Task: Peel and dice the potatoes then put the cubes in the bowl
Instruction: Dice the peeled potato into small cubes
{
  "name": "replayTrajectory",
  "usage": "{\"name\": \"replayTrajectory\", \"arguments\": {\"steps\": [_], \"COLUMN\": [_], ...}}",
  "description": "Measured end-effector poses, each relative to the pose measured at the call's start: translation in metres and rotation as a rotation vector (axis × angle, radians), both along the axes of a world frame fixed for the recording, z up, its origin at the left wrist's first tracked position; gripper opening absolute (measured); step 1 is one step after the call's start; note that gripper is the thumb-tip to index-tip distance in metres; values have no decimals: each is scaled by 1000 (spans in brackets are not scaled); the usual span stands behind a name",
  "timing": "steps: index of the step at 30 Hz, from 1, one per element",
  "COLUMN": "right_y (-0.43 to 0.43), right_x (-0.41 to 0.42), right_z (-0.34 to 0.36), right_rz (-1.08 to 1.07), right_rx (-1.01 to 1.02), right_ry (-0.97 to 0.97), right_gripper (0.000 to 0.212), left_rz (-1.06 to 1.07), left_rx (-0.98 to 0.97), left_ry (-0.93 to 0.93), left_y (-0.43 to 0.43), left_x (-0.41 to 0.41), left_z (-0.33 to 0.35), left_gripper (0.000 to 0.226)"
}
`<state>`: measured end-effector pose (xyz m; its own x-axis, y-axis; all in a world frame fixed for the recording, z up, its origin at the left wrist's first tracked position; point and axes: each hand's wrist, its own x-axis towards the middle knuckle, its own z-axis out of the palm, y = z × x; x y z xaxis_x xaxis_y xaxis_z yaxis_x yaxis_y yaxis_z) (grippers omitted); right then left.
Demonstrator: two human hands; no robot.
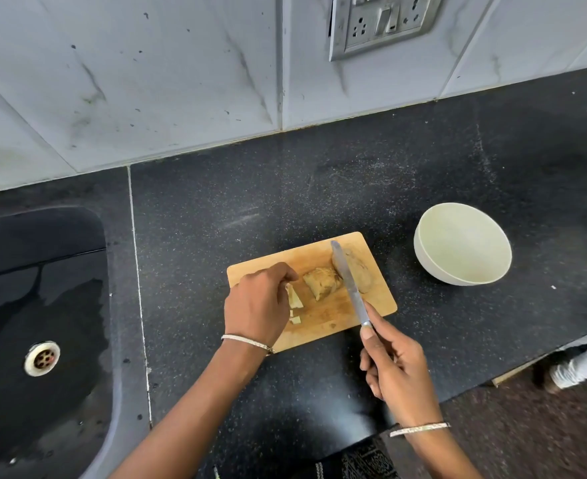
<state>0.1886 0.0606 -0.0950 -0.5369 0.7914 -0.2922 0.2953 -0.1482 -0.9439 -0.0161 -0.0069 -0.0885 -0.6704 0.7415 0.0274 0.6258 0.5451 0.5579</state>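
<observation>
Head view: fingers of the left hand (pixel 255 305) curl down onto a pale potato strip (pixel 294 298), pinning it to the cutting board (pixel 376 305), probably so it cannot slide under the blade; the thumb is hidden, so a true pinch cannot be confirmed. Small cut pieces (pixel 295 319) lie just below these fingertips. The right hand (pixel 397 371) grips the handle of the knife (pixel 349 288), forefinger laid straight towards the blade, a hold that likely steadies the cut. The blade points away from the fingers, passing between a potato chunk (pixel 321 281) on its left-hand side and a browner potato half (pixel 359 271) on its far side; contact with the board cannot be judged. Beyond the knife hand, off the board's far corner, the bowl (pixel 458 243) stands on the dark counter (pixel 285 188), holding no cubes: dicing is judged at an early stage
</observation>
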Motion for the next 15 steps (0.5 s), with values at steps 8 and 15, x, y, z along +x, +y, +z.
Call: {"name": "replayTrajectory", "arguments": {"steps": [8, 15], "right_y": [-6, -8], "right_x": [1, 7], "right_z": [-6, -9], "right_rz": [-3, 51], "right_rx": [58, 231], "right_ry": [-31, -106], "right_gripper": [36, 37], "left_rz": [-106, -77], "left_rx": [35, -1], "left_ry": [-65, -112], "left_y": [22, 38], "left_x": [14, 16], "left_z": [-9, -17], "left_gripper": [43, 39]}}
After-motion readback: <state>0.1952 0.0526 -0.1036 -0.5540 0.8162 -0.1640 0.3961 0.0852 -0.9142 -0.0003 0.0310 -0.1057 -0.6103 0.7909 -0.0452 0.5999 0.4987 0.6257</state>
